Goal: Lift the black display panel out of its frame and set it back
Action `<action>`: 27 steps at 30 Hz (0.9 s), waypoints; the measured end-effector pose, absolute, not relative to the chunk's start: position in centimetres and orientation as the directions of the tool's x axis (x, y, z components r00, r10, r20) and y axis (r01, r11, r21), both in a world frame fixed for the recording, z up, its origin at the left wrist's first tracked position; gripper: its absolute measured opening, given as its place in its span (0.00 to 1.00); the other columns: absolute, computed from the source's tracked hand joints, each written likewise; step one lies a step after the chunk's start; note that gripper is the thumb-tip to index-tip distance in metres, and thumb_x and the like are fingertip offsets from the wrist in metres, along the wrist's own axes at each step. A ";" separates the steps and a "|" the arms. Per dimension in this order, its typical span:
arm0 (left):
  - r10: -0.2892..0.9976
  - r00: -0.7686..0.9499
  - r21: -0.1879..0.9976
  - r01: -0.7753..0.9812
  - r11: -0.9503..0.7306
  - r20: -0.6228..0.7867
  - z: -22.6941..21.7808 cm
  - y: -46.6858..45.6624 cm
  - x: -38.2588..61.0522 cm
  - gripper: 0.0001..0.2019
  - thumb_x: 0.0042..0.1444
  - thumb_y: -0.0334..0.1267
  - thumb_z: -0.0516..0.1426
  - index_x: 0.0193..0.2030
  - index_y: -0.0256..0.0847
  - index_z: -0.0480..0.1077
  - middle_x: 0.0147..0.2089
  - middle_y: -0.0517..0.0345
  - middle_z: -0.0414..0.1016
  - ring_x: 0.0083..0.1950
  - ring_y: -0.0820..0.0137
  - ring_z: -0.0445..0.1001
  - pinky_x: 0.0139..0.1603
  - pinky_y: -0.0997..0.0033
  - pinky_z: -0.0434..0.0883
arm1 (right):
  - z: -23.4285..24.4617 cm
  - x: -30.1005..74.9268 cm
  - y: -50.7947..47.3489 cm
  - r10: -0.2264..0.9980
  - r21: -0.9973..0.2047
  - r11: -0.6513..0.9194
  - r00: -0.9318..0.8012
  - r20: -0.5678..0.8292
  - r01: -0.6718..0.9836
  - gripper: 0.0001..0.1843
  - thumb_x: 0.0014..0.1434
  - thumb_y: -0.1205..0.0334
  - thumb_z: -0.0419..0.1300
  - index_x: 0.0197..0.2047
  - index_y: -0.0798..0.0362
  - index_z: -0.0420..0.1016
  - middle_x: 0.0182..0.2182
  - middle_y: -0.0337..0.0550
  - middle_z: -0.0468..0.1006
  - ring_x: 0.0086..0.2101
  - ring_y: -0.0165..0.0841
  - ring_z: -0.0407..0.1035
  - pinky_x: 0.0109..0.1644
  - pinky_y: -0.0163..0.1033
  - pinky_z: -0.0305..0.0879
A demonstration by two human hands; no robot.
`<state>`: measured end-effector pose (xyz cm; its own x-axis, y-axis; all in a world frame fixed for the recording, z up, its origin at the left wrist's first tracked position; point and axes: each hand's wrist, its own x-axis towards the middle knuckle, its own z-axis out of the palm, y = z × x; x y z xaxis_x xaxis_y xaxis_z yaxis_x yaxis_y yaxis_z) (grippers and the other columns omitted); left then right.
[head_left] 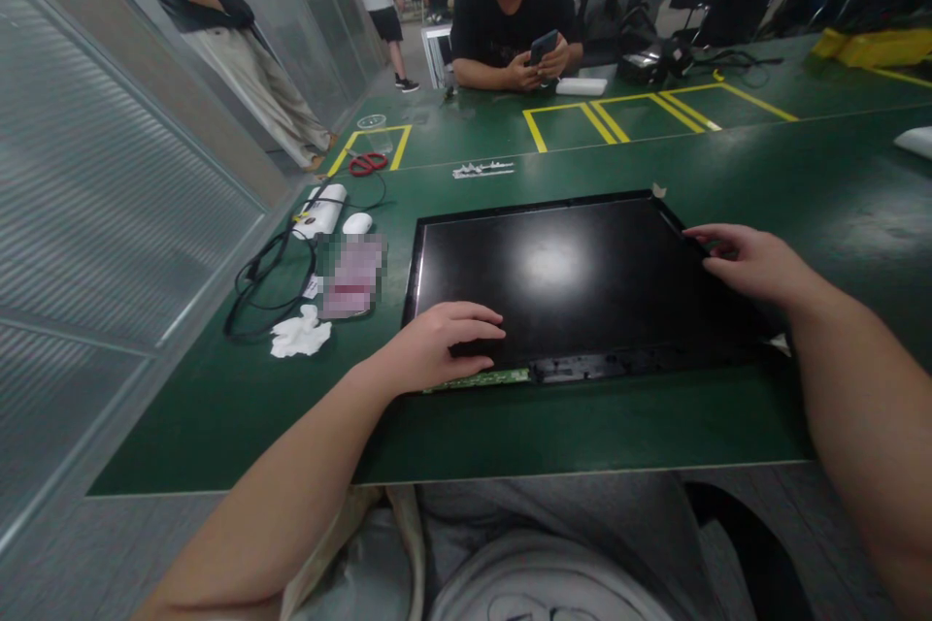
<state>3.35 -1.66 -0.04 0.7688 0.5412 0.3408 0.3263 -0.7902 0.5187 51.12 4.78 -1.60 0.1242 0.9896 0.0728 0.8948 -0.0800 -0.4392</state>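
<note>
A black flat display panel (582,272) lies face up on the green table, a bright reflection in its middle. Along its near edge runs a narrow green circuit board (495,376), partly covered by my left hand (451,340). That hand rests on the panel's near left corner, fingers spread, holding nothing. At the panel's right edge is my right hand (749,257); its thumb and forefinger touch the black rim with a gap between them. Its other fingers are partly hidden. A small pale tab (659,190) sticks up at the far right corner.
To the left lie a crumpled tissue (302,332), a black cable (244,286), a pinkish flat item (354,277), a white mouse (357,224) and red-handled scissors (368,164). Small white strips (482,170) lie beyond the panel. A person (516,19) opposite holds a phone (543,47).
</note>
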 end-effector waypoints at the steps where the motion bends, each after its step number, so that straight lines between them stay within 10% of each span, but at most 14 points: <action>1: 0.547 0.766 0.524 0.330 -0.786 0.338 0.0 -1.7 3.4 0.14 0.63 0.36 0.64 0.55 0.40 0.80 0.56 0.41 0.81 0.56 0.58 0.81 0.58 0.56 0.78 | -1.4 50.9 4.8 0.989 -0.413 -0.092 0.132 0.071 0.906 0.31 0.47 0.60 0.58 0.56 0.47 0.81 0.36 0.44 0.79 0.34 0.38 0.72 0.46 0.47 0.72; 18: 0.551 0.767 0.512 0.345 -0.787 0.329 0.1 -1.7 3.5 0.13 0.64 0.36 0.64 0.54 0.39 0.79 0.56 0.42 0.81 0.56 0.58 0.81 0.58 0.56 0.78 | -2.4 49.7 5.8 0.993 -0.251 -0.058 0.082 0.087 0.966 0.34 0.63 0.47 0.52 0.65 0.56 0.75 0.49 0.61 0.76 0.55 0.50 0.71 0.63 0.54 0.67; 27: 0.551 0.767 0.522 0.339 -0.783 0.328 0.1 -1.8 3.5 0.12 0.64 0.37 0.64 0.54 0.40 0.80 0.55 0.42 0.81 0.55 0.58 0.81 0.57 0.57 0.78 | -4.0 51.6 7.9 0.994 -0.279 -0.039 0.065 0.087 0.960 0.31 0.58 0.63 0.54 0.63 0.54 0.77 0.50 0.57 0.73 0.54 0.47 0.72 0.65 0.51 0.66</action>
<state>3.55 -1.76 0.14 0.7674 0.5512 0.3277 0.3392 -0.7826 0.5220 51.64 7.88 -4.04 0.0654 0.9940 0.0873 0.9595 -0.0386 -0.2789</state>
